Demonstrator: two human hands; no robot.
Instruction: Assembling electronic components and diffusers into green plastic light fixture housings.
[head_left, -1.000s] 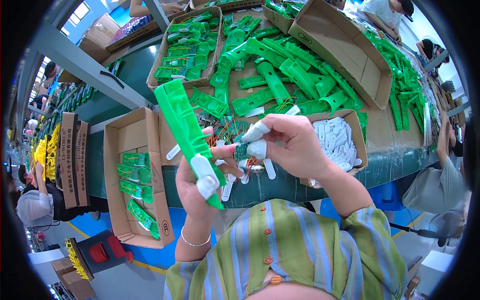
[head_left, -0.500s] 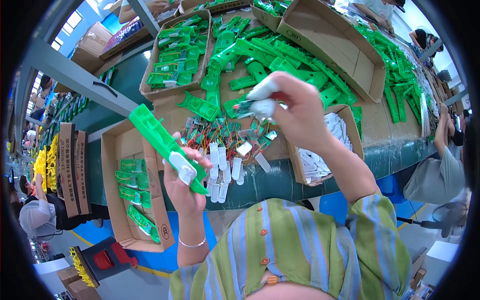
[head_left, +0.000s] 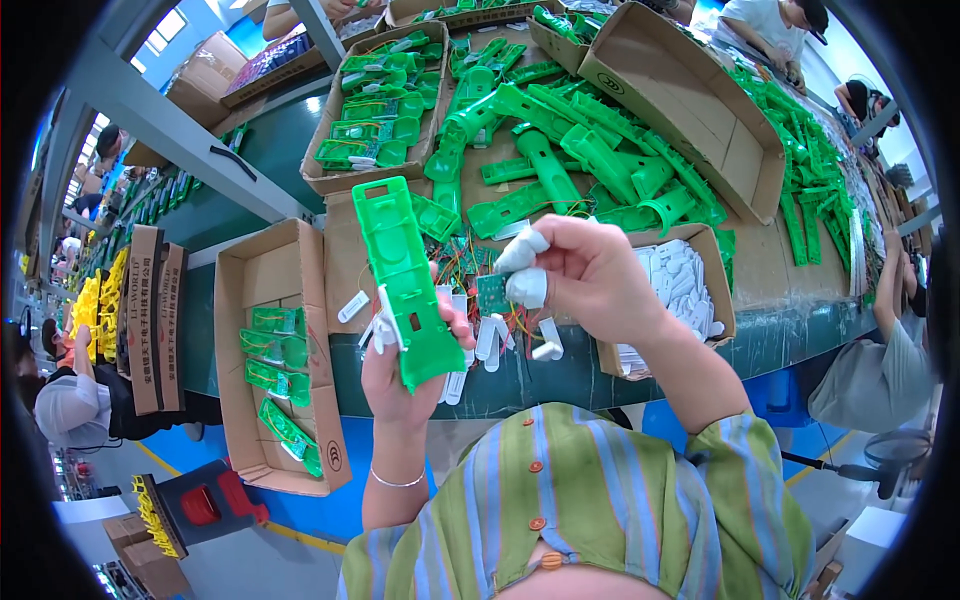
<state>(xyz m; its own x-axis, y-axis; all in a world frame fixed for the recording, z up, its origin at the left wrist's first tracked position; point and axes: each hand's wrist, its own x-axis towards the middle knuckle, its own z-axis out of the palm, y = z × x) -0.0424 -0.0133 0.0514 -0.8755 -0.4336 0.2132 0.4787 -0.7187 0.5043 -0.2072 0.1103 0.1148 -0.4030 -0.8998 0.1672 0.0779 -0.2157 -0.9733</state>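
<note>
My left hand (head_left: 405,370) is wrapped round a long green plastic housing (head_left: 392,245), its hollow ribbed side facing up. A white plastic piece (head_left: 388,320) shows at the housing's left edge, by my thumb. To the right, my right hand (head_left: 590,275), with white covers on the thumb and forefinger, pinches a small green circuit board (head_left: 490,294). The board is close to the housing but apart from it. Beneath the hands lie a pile of wired circuit boards (head_left: 462,255) and several white oblong plastic pieces (head_left: 487,338), partly hidden.
A cardboard box (head_left: 232,330) at left holds several green housings with boards; another box (head_left: 312,165) stands behind it. White pieces fill a box (head_left: 728,318) at right. Green housings (head_left: 595,160) heap up behind, beside a tilted carton (head_left: 690,95). Other people work along the benches.
My left hand has turned the housing from its outer side to its hollow side and stood it more upright. My right hand has come down and nearer with the circuit board.
</note>
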